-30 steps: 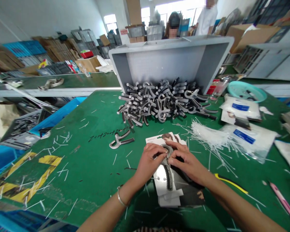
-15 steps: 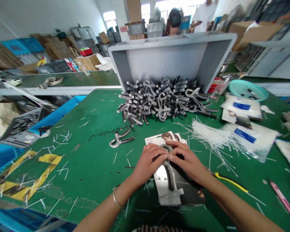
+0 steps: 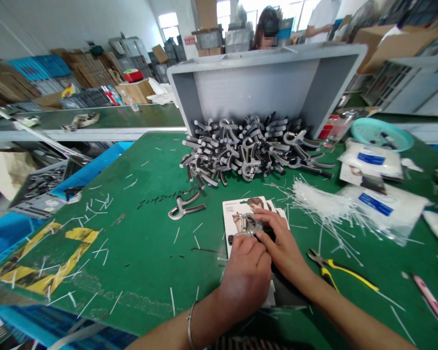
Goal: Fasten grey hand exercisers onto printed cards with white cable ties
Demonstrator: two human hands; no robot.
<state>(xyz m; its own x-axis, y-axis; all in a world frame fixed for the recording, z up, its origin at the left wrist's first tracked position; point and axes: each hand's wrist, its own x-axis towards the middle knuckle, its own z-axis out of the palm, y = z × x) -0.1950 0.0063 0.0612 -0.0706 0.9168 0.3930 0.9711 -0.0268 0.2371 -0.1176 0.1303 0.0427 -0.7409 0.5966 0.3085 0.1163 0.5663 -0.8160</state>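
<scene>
A hand gripper [image 3: 246, 225] with a metal spring lies on a printed backing card [image 3: 237, 215] on the green table [image 3: 138, 253]. My left hand [image 3: 246, 277] is closed over the lower part of the hand gripper and card, knuckles up. My right hand [image 3: 277, 243] pinches the hand gripper just right of the spring. Its handles are hidden under both hands. More cards sit stacked beneath.
A heap of hand grippers [image 3: 248, 150] spills from a tipped grey bin [image 3: 263, 82]. One loose hand gripper [image 3: 185, 208] lies at left. White cable ties [image 3: 321, 204], yellow-handled cutters [image 3: 332, 272], plastic bags [image 3: 379, 204] and a teal bowl [image 3: 381, 133] are at right. People stand behind the bin.
My left hand has slid down toward me over the handles, uncovering the spring and the card's top. My right hand stayed by the spring. The cutters have come into full view.
</scene>
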